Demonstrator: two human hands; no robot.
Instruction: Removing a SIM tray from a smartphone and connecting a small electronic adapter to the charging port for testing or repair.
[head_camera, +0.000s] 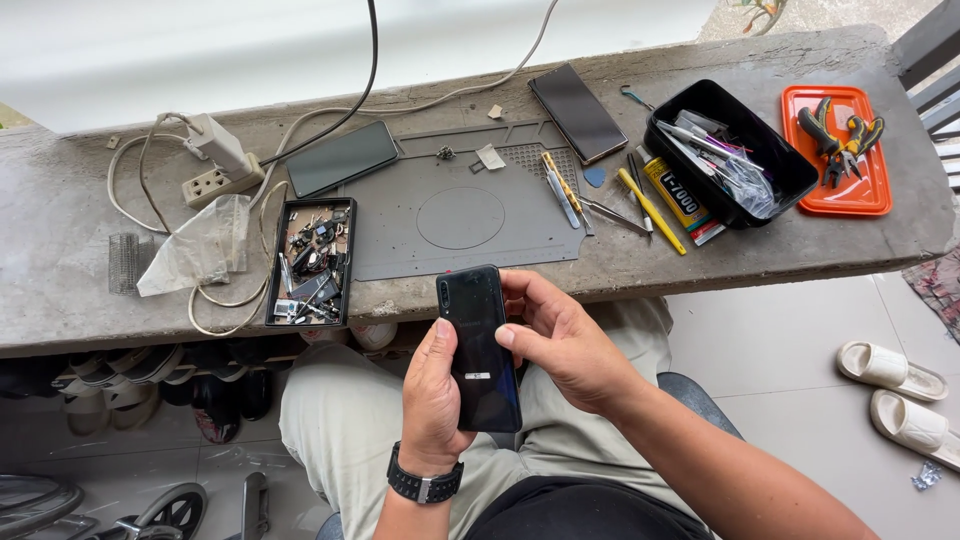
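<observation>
Phone (480, 345) first: a slim black slab with a glossy back, lying face down across both my hands above my lap, just in front of the counter (60, 215) edge. Its long axis runs nearly straight away from me, camera end toward the counter, bottom end toward my belly. My left hand (432, 400) cradles it from the left side, fingers curled under and the thumb laid along the left edge, so that grip is closed on the phone. My right hand (560, 340) comes in from the right, thumb pressed on the smooth back near the middle and fingers wrapped behind the upper edge; its grip is closed on the phone too. Each hand sits about equally close, the left lower, the right higher. Ahead on the rough concrete counter lies a grey rubbery work mat (465, 205) with a moulded circle, thin metal tools (565, 190) beside it, two other dark phones (342, 158), and a narrow black tray of small parts (312, 262).
</observation>
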